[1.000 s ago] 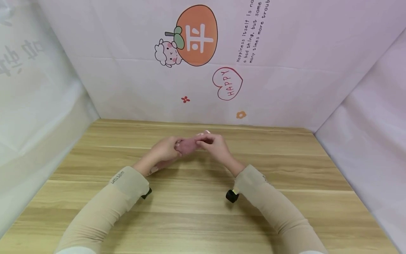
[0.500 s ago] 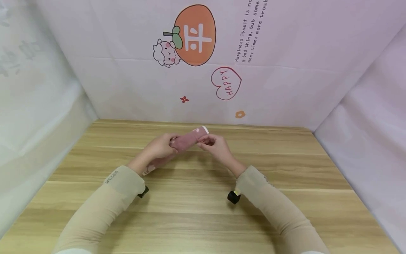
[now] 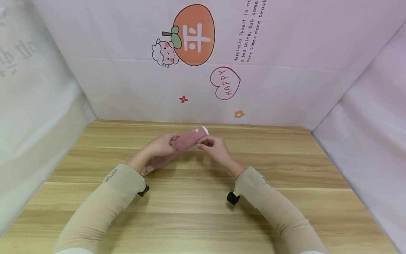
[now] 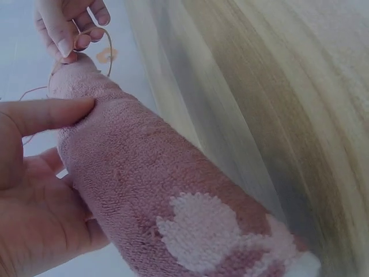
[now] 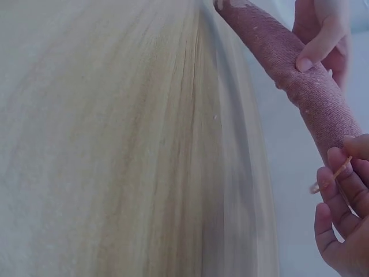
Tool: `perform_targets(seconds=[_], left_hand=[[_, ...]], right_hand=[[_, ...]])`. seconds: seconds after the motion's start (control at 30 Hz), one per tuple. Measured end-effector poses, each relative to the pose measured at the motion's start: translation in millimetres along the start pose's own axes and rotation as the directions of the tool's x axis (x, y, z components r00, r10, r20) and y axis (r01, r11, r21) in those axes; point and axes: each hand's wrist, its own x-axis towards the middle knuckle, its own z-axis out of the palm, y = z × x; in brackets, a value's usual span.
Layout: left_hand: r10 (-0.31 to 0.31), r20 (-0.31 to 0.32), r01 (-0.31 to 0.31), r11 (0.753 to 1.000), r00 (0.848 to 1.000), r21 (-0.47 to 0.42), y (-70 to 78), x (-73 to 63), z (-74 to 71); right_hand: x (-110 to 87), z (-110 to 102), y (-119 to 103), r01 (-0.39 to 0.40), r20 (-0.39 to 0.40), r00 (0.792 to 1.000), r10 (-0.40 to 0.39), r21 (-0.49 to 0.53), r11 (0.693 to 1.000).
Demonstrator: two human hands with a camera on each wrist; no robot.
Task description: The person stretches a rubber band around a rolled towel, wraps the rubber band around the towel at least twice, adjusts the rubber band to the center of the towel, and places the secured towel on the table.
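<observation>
My left hand grips a rolled-up dusty-pink towel with pale patches around its middle. In the left wrist view the thumb presses on the terry surface of the towel. The roll slants up over the table, its white-edged end toward the back right. At that end my right hand pinches a thin yellowish rubber band. Part of the rubber band bows out as a loop beside the roll in the left wrist view. The left hand's far fingers are partly hidden behind the towel.
Under the hands lies a wood-grain table. A white printed cloth backdrop rises at its back edge, with more white cloth at both sides. Black wrist cameras hang beneath the cuffs.
The left hand shifted left with the towel over the first half second. The right fingers went from over the roll's end to its near side, baring the white edge. Little has moved since.
</observation>
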Motion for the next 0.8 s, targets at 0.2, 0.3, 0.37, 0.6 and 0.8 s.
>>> perform_targets(seconds=[0.2,0.3,0.37,0.6,0.8], left_hand=[[-0.002,0.054,0.004,0.999,0.999,-0.037,-1.4,3.9,0.3],[0.002,0.069,0.001,0.999,0.998,-0.040,-3.0,5.7,0.3],[0.004,0.079,-0.001,0.999,0.997,-0.038,-3.7,6.2,0.0],[-0.023,0.112,0.033,0.995,0.993,-0.095,-3.6,4.5,-1.3],[-0.062,0.105,0.070,0.995,0.993,-0.075,-2.5,7.2,-1.0]], right_hand=[[-0.9,0.7,2.0,0.006,0.018,1.000,-0.006,0.033,0.999],[-1.7,1.2,1.2,0.015,0.020,1.000,-0.016,0.048,0.999],[-1.9,1.5,1.5,0.020,0.022,1.000,-0.021,0.053,0.998],[-2.4,3.8,1.5,0.010,0.032,0.999,-0.012,0.060,0.998],[-4.9,3.2,-0.6,0.039,0.038,0.998,-0.042,0.067,0.997]])
